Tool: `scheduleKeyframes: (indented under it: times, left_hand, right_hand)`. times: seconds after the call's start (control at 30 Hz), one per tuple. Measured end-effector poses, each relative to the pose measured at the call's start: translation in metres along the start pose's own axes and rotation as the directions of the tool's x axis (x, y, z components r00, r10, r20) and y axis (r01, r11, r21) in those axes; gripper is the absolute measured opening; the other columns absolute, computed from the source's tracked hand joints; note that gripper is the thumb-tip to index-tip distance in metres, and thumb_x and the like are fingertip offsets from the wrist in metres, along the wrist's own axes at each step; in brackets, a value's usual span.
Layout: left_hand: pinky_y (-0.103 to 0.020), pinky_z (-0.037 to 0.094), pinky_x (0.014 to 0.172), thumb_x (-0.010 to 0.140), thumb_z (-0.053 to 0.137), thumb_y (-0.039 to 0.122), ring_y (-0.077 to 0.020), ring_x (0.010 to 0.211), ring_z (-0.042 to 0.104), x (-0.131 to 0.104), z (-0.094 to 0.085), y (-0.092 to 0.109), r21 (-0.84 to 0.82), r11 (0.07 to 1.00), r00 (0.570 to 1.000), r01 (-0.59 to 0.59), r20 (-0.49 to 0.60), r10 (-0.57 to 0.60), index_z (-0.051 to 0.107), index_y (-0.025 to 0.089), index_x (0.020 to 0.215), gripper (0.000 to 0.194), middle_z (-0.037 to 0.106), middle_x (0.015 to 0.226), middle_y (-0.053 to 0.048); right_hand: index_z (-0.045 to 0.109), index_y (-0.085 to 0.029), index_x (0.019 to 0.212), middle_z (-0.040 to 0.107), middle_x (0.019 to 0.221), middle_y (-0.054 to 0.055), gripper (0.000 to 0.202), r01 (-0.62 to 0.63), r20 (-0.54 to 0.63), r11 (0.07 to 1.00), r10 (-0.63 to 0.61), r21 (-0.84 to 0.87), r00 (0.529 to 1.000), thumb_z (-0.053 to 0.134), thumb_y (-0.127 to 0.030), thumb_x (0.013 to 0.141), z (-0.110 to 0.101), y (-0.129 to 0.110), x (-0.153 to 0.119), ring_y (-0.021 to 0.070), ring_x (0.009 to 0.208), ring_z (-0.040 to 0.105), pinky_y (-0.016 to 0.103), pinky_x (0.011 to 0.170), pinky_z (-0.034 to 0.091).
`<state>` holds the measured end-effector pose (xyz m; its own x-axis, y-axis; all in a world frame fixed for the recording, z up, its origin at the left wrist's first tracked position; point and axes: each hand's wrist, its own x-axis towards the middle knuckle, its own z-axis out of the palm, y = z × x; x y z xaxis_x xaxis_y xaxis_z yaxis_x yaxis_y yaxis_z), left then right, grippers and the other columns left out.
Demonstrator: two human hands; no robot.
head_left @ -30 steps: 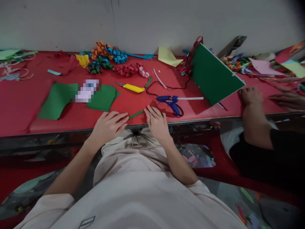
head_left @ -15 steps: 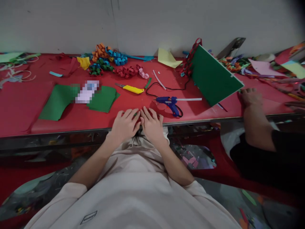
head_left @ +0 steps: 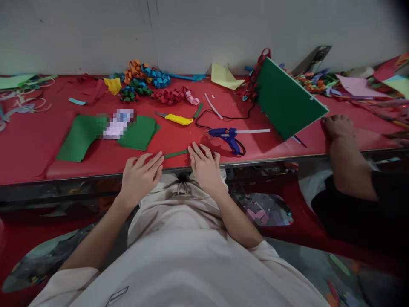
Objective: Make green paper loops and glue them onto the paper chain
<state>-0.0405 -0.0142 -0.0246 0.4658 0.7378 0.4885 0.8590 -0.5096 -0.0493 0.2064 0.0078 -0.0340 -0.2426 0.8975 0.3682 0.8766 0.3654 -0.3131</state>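
A narrow green paper strip lies along the front of the red-covered table. At its left end, my left hand rests with fingers stretched out and lying on the table. The fingertips of my right hand are at the strip's right end, also extended; what lies beneath them is hidden. Just right of that hand is a blue glue gun with a white glue stick in its back. Behind the strip lies a yellow utility knife, its blade out.
Green paper sheets and a partly blurred-out item lie to the left. Curled paper chains sit at the back. A green board stands tilted at right, near another person's hand. The glue gun's cord runs behind it.
My left hand has slid left, away from my right hand, and the green paper strip between them has come into view. My right hand stays nearly in place.
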Motion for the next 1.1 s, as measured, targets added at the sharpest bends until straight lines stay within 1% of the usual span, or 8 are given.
scheduleKeyframes:
  times: [0.2, 0.43, 0.63, 0.7, 0.8, 0.9, 0.97, 1.1]
  left_hand:
    - [-0.043, 0.043, 0.084, 0.1, 0.055, 0.028, -0.0277, 0.101, 0.067, 0.023, 0.008, 0.003, -0.13, 0.978, 0.977, 0.165, -0.116, -0.18, 0.069, 0.022, 0.095, 0.016, 0.079, 0.106, -0.007]
    - [-0.043, 0.047, 0.09, 0.099, 0.046, 0.02, -0.0286, 0.106, 0.062, 0.052, 0.022, 0.009, -0.296, 0.925, 0.971, 0.238, 0.08, -0.224, 0.058, 0.018, 0.121, 0.025, 0.07, 0.111, -0.011]
    - [-0.037, 0.051, 0.087, 0.099, 0.058, 0.034, -0.0222, 0.095, 0.063, 0.045, 0.021, -0.001, -0.481, 0.848, 0.975, 0.221, 0.082, -0.208, 0.072, 0.02, 0.101, 0.02, 0.068, 0.098, -0.008]
    - [-0.032, 0.051, 0.078, 0.096, 0.063, 0.037, -0.0182, 0.086, 0.065, 0.044, 0.019, 0.0, -0.607, 0.752, 0.955, 0.258, 0.042, -0.293, 0.075, 0.02, 0.095, 0.02, 0.071, 0.092, -0.006]
    - [-0.027, 0.05, 0.065, 0.091, 0.071, 0.039, -0.0137, 0.073, 0.065, 0.042, 0.016, 0.009, -0.813, 0.514, 0.874, 0.274, -0.013, -0.486, 0.08, 0.022, 0.093, 0.019, 0.073, 0.085, -0.003]
    - [-0.024, 0.041, 0.047, 0.091, 0.072, 0.043, -0.0089, 0.049, 0.053, 0.04, 0.015, 0.022, -0.945, 0.21, 0.818, 0.25, 0.09, -0.569, 0.082, 0.025, 0.097, 0.022, 0.067, 0.063, 0.0]
    - [-0.023, 0.037, 0.039, 0.088, 0.074, 0.049, -0.008, 0.038, 0.047, 0.039, 0.013, 0.031, -0.974, 0.077, 0.85, 0.212, 0.145, -0.507, 0.083, 0.025, 0.096, 0.026, 0.062, 0.052, 0.002]
    - [-0.024, 0.047, 0.038, 0.085, 0.078, 0.044, -0.0123, 0.037, 0.058, 0.041, 0.004, 0.046, -0.993, -0.005, 0.938, 0.121, 0.116, -0.326, 0.082, 0.023, 0.082, 0.021, 0.071, 0.057, -0.001]
  right_hand:
    - [0.065, -0.025, 0.137, 0.059, 0.151, 0.009, 0.039, 0.028, 0.04, 0.998, -0.026, -0.054, 0.999, 0.04, -0.035, 0.108, -0.006, 0.003, 0.011, 0.0328, 0.134, 0.049, 0.058, 0.101, 0.04]
    - [0.073, -0.024, 0.106, 0.074, 0.127, 0.006, 0.016, 0.01, 0.02, 0.998, -0.012, 0.061, 1.0, 0.058, -0.027, 0.101, -0.009, 0.007, 0.026, 0.0263, 0.118, 0.06, 0.048, 0.098, 0.042]
    - [0.07, -0.022, 0.098, 0.076, 0.1, 0.007, 0.008, -0.028, -0.03, 0.932, 0.042, 0.36, 0.999, 0.063, -0.022, 0.096, -0.004, 0.018, 0.03, 0.0238, 0.101, 0.066, 0.039, 0.091, 0.048]
    - [0.072, -0.022, 0.098, 0.076, 0.097, 0.005, 0.008, -0.034, -0.031, 0.845, 0.059, 0.534, 0.998, 0.065, -0.024, 0.094, -0.003, 0.023, 0.032, 0.0205, 0.093, 0.068, 0.034, 0.086, 0.051]
    - [0.074, -0.021, 0.092, 0.076, 0.091, 0.003, 0.01, -0.076, 0.017, 0.703, 0.09, 0.707, 0.996, 0.071, -0.03, 0.089, -0.004, 0.026, 0.033, 0.0174, 0.083, 0.069, 0.03, 0.077, 0.052]
    - [0.076, -0.02, 0.088, 0.073, 0.071, 0.0, 0.016, -0.203, 0.153, 0.529, 0.137, 0.824, 0.979, 0.074, -0.036, 0.085, -0.008, 0.021, 0.035, 0.0148, 0.065, 0.065, 0.027, 0.063, 0.051]
    - [0.077, -0.02, 0.092, 0.073, 0.067, 0.0, 0.022, -0.283, 0.253, 0.406, 0.127, 0.869, 0.959, 0.072, -0.04, 0.086, -0.012, 0.016, 0.038, 0.0142, 0.061, 0.066, 0.026, 0.06, 0.051]
    - [0.077, -0.02, 0.097, 0.08, 0.086, 0.004, 0.028, -0.317, 0.312, 0.313, 0.067, 0.895, 0.948, 0.07, -0.046, 0.087, -0.022, 0.007, 0.046, 0.0154, 0.073, 0.073, 0.026, 0.065, 0.056]
